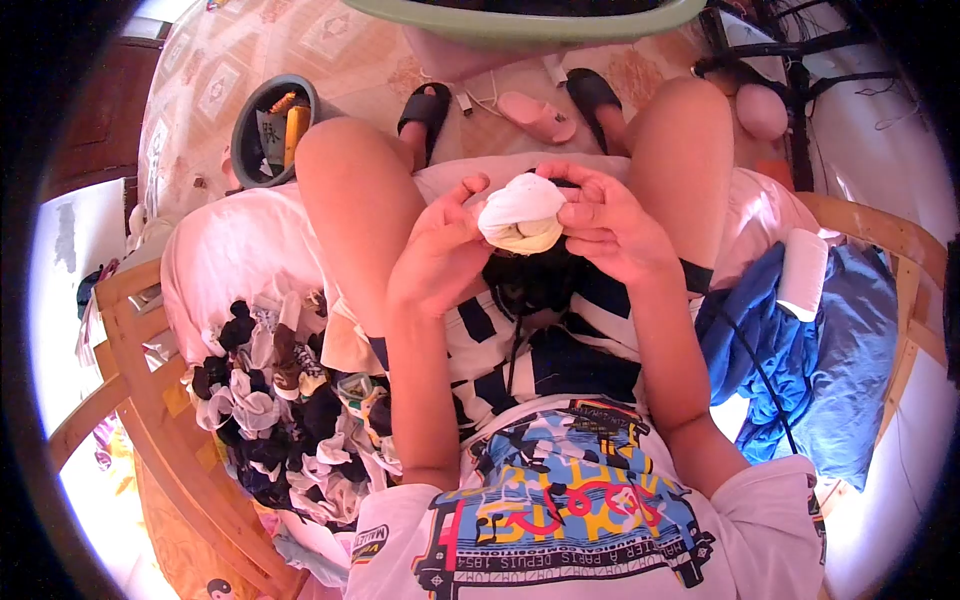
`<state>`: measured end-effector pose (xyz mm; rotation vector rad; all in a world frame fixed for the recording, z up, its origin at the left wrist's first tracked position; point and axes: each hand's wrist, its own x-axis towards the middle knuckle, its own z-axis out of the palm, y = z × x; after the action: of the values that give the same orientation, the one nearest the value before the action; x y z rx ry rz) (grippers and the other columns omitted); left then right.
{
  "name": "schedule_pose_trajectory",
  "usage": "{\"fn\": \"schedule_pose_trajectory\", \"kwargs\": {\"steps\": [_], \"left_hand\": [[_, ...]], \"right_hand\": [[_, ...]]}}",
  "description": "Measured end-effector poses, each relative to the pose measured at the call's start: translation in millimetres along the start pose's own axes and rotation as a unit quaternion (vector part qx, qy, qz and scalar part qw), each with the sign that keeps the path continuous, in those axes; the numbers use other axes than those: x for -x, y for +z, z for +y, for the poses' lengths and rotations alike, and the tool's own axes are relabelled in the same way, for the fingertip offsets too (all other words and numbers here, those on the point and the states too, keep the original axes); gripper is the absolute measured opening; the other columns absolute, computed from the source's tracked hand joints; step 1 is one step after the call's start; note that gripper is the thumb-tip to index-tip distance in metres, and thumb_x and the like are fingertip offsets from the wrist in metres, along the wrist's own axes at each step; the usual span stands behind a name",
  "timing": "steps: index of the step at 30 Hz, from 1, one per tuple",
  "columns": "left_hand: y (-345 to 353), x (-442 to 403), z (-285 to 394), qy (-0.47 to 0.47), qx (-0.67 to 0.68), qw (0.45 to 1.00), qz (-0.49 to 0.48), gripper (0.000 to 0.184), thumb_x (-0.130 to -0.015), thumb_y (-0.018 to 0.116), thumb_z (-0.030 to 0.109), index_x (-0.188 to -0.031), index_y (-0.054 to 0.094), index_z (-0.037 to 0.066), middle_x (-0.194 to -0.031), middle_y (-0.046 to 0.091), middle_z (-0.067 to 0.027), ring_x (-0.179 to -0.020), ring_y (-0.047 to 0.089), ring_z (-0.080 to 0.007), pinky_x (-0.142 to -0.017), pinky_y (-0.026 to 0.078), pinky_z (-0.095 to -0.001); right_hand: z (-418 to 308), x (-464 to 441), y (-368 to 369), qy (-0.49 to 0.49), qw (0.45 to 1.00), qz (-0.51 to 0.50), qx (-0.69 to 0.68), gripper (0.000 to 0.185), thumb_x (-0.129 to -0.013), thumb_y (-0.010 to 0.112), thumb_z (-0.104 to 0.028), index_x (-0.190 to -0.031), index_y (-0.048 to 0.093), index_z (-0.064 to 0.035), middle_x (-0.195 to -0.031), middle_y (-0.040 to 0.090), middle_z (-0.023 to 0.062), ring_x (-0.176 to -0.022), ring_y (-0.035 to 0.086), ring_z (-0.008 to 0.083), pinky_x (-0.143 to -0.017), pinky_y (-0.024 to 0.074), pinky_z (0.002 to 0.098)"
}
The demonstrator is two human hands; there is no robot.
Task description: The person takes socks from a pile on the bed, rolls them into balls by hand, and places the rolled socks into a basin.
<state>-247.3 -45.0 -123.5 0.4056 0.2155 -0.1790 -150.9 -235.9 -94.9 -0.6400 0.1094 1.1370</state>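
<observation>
A white sock (522, 212), rolled into a ball with a yellowish folded underside, is held up over my lap between both hands. My left hand (437, 245) pinches its left side with thumb and fingers. On the opposite side, my right hand (618, 228) grips the roll, its fingers curled round the edge. To the left of my lap lies a heaped pile of loose socks (300, 400) in white, black, grey and brown, some tangled together.
Dark cloth lies on my lap below the sock. A grey bin (244, 130) stands on the patterned floor at the upper left. Blue fabric (800, 350) and a white roll (802, 275) lie at right. Wooden rails (190, 480) flank the seat. A pink slipper (537, 117) is between my feet.
</observation>
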Motion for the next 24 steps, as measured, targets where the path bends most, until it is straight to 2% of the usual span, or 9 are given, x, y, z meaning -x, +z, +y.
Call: {"fn": "schedule_pose_trajectory", "kwargs": {"steps": [2, 6, 8, 12, 14, 15, 18, 20, 24], "left_hand": [[-1.9, 0.2, 1.1, -0.006, 0.002, 1.000, 0.004, 0.057, -0.080, 0.074, 0.010, -0.124, 0.040, 0.002, -0.118, 0.060, -0.0143, -0.112, 0.058, -0.0244, -0.100, 0.041, -0.0353], [-0.8, -0.6, -1.5, 0.006, -0.004, 1.000, 0.011, 0.057, -0.079, 0.074, 0.010, -0.124, 0.039, 0.003, -0.118, 0.060, -0.0147, -0.112, 0.057, -0.0244, -0.099, 0.040, -0.0344], [-1.4, -2.1, -2.0, -0.004, -0.007, 1.000, -0.002, 0.054, -0.082, 0.072, 0.011, -0.124, 0.040, 0.003, -0.118, 0.060, -0.0141, -0.114, 0.056, -0.0233, -0.099, 0.040, -0.0330], [-1.7, -2.2, -1.9, -0.006, -0.012, 1.000, 0.004, 0.046, -0.084, 0.069, 0.012, -0.120, 0.041, 0.005, -0.116, 0.060, -0.0130, -0.113, 0.056, -0.0216, -0.099, 0.039, -0.0320], [-9.3, -7.5, -7.7, 0.023, -0.041, 0.997, 0.061, 0.041, -0.085, 0.068, 0.013, -0.116, 0.042, 0.006, -0.116, 0.059, -0.0110, -0.110, 0.056, -0.0196, -0.098, 0.040, -0.0298], [-7.8, -7.3, -7.1, 0.025, -0.041, 0.997, 0.061, 0.041, -0.085, 0.068, 0.013, -0.116, 0.042, 0.006, -0.116, 0.059, -0.0110, -0.110, 0.056, -0.0196, -0.098, 0.040, -0.0298], [5.0, -4.4, -2.8, 0.020, -0.022, 0.995, 0.091, 0.045, -0.081, 0.074, 0.013, -0.114, 0.045, 0.007, -0.117, 0.056, -0.0077, -0.113, 0.054, -0.0189, -0.101, 0.040, -0.0314], [23.6, -3.5, -4.0, 0.077, -0.163, 0.981, 0.074, 0.034, -0.085, 0.068, 0.006, -0.112, 0.046, 0.008, -0.111, 0.058, -0.0060, -0.105, 0.055, -0.0152, -0.091, 0.043, -0.0264], [25.7, -6.1, -12.1, 0.119, -0.254, 0.955, 0.095, 0.037, -0.085, 0.067, 0.002, -0.115, 0.047, 0.007, -0.110, 0.058, -0.0058, -0.105, 0.055, -0.0153, -0.088, 0.045, -0.0274]], "right_hand": [[2.9, -1.9, -10.2, 0.003, 0.997, -0.068, -0.020, 0.031, -0.088, 0.064, -0.003, -0.117, 0.051, -0.0033, -0.075, 0.049, -0.0047, -0.046, 0.031, -0.0012, -0.038, 0.0266, 0.0135], [2.5, -0.7, -9.9, 0.014, 0.998, -0.046, -0.026, 0.030, -0.089, 0.064, -0.007, -0.116, 0.051, -0.0041, -0.075, 0.047, -0.0055, -0.047, 0.032, -0.0011, -0.038, 0.0265, 0.0133], [0.8, -1.2, -7.2, 0.015, 0.999, -0.045, -0.011, 0.035, -0.090, 0.067, -0.014, -0.118, 0.048, -0.0045, -0.076, 0.050, -0.0048, -0.045, 0.031, -0.0028, -0.036, 0.0270, 0.0112], [3.6, -3.9, -9.7, 0.018, 0.997, -0.073, -0.033, 0.032, -0.092, 0.064, -0.014, -0.118, 0.048, -0.0052, -0.078, 0.050, -0.0047, -0.049, 0.034, -0.0015, -0.040, 0.0293, 0.0125], [4.6, -6.7, -3.6, -0.041, 0.999, 0.021, 0.024, 0.023, -0.094, 0.059, -0.014, -0.114, 0.052, -0.0058, -0.076, 0.047, -0.0042, -0.053, 0.037, 0.0014, -0.045, 0.0309, 0.0168], [4.0, -7.7, -4.2, -0.045, 0.998, 0.022, 0.030, 0.022, -0.094, 0.057, -0.014, -0.114, 0.052, -0.0063, -0.078, 0.048, -0.0039, -0.056, 0.040, 0.0018, -0.049, 0.0329, 0.0188], [7.2, -10.0, 1.4, -0.044, 0.998, 0.041, 0.024, 0.022, -0.094, 0.058, -0.014, -0.113, 0.053, -0.0069, -0.081, 0.049, -0.0034, -0.057, 0.041, 0.0025, -0.049, 0.0334, 0.0192], [8.5, -10.9, 0.3, -0.049, 0.998, 0.035, 0.019, 0.022, -0.094, 0.058, -0.015, -0.113, 0.052, -0.0072, -0.082, 0.049, -0.0034, -0.057, 0.041, 0.0031, -0.049, 0.0335, 0.0193], [10.6, -10.8, -1.6, -0.061, 0.997, 0.034, 0.013, 0.028, -0.091, 0.063, -0.014, -0.115, 0.050, -0.0089, -0.086, 0.053, -0.0021, -0.060, 0.042, 0.0036, -0.050, 0.0344, 0.0192]]}}
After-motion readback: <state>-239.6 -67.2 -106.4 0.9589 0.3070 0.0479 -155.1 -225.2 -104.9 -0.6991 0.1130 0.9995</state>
